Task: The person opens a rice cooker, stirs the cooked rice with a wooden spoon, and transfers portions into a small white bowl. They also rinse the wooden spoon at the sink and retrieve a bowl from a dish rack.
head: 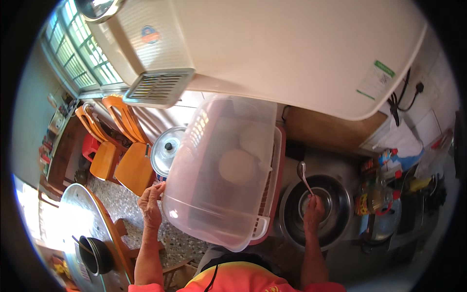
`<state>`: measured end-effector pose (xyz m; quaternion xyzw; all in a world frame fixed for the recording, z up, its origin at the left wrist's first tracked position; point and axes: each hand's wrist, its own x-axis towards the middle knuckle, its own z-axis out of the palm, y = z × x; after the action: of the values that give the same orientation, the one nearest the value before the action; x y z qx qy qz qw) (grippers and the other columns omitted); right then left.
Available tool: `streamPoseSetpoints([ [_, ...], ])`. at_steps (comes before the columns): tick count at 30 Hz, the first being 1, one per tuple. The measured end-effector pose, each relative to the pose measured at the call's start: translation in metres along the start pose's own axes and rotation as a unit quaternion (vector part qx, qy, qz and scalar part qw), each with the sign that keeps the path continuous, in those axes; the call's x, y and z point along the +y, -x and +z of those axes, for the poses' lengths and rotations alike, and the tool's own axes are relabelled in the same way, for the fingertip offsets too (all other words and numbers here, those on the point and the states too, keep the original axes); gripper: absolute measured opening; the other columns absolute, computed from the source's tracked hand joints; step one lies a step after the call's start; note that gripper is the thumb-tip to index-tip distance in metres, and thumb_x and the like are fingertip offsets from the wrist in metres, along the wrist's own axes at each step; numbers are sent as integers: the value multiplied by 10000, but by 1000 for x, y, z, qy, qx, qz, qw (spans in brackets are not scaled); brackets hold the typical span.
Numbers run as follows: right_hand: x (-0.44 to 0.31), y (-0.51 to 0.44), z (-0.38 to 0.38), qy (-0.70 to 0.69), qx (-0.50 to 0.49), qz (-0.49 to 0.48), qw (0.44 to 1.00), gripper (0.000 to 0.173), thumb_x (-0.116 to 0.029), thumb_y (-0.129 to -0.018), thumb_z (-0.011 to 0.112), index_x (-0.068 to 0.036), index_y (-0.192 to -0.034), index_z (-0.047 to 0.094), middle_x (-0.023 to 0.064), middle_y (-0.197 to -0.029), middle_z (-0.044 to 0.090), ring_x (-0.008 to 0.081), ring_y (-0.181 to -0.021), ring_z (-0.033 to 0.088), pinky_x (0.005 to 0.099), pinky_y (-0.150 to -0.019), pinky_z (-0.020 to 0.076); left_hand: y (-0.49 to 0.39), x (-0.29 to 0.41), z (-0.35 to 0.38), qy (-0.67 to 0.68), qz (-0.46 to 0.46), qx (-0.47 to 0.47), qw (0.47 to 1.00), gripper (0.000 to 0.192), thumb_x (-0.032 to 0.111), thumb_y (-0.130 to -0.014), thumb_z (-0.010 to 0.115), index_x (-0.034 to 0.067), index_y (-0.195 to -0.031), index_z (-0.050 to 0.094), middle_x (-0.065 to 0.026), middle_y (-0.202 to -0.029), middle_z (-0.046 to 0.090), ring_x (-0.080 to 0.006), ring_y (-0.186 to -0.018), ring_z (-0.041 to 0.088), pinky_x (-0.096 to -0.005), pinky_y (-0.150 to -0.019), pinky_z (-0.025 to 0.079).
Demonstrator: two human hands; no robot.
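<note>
My left hand (pixel 150 204) pinches the near-left edge of a large translucent plastic lid (pixel 204 175). The lid is raised at my side over a pink dish rack (pixel 279 175), whose right rim and slatted wall show. Through the lid, blurred pale round shapes (pixel 239 166), probably dishes, can be made out. My right hand (pixel 313 211) grips a metal spoon (pixel 303 175), its bowl end pointing away from me. That hand is above a wide stainless steel basin (pixel 286 219), in which a smaller metal bowl (pixel 330 204) sits.
A range hood (pixel 292 54) hangs low ahead. Oil bottles (pixel 379 199) and a lidded pot (pixel 385 222) stand at right. To the left are a lidded metal pot (pixel 160 153), wooden chairs (pixel 135 168) and a glass-topped table (pixel 85 204) bearing stacked dark bowls (pixel 95 255).
</note>
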<state>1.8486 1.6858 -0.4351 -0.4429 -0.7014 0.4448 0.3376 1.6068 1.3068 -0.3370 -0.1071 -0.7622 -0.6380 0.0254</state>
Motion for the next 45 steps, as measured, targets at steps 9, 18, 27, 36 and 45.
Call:
streamPoseSetpoints([
  [9, 20, 48, -44, -272, -28, 134, 952, 272, -192, -1010, 424, -17, -1111, 606, -16, -760, 480, 34, -567, 365, 190, -482, 310, -11, -16, -12, 64, -51, -10, 997, 306, 185, -984, 455, -69, -1022, 620, -115, -973, 687, -155, -841, 652, -264, -749, 511],
  [18, 17, 56, -61, -330, -18, 147, 932, 317, -231, -999, 442, 22, -1082, 614, 40, -818, 533, 79, -601, 460, 218, -504, 374, -16, -45, -25, -103, 41, -40, 993, 268, 212, -951, 509, -13, -920, 653, -43, -780, 653, -118, -694, 604, -256, -615, 484],
  [27, 17, 54, -67, -449, -63, 209, 866, 241, -131, -949, 487, 1, -1126, 585, 81, -898, 626, 106, -643, 531, 264, -557, 420, -9, -48, -20, -35, -36, 3, 999, 290, 241, -956, 501, 11, -900, 667, -26, -781, 650, -92, -663, 583, -241, -599, 469],
  [36, 22, 59, -53, -486, -86, 222, 841, 342, -25, -907, 506, -51, -1247, 504, 89, -897, 640, 110, -619, 548, 271, -557, 435, -10, -28, -17, 105, -135, 10, 985, 304, 219, -962, 491, -42, -992, 644, -84, -862, 682, -123, -752, 628, -241, -697, 497],
  [45, 14, 62, -63, -491, -69, 210, 843, 429, -7, -898, 497, -32, -1323, 445, 97, -906, 644, 131, -610, 571, 284, -581, 475, 19, 42, 25, -70, 40, 33, 996, 263, 167, -964, 513, -42, -1012, 666, -93, -928, 698, -154, -877, 645, -283, -830, 481],
])
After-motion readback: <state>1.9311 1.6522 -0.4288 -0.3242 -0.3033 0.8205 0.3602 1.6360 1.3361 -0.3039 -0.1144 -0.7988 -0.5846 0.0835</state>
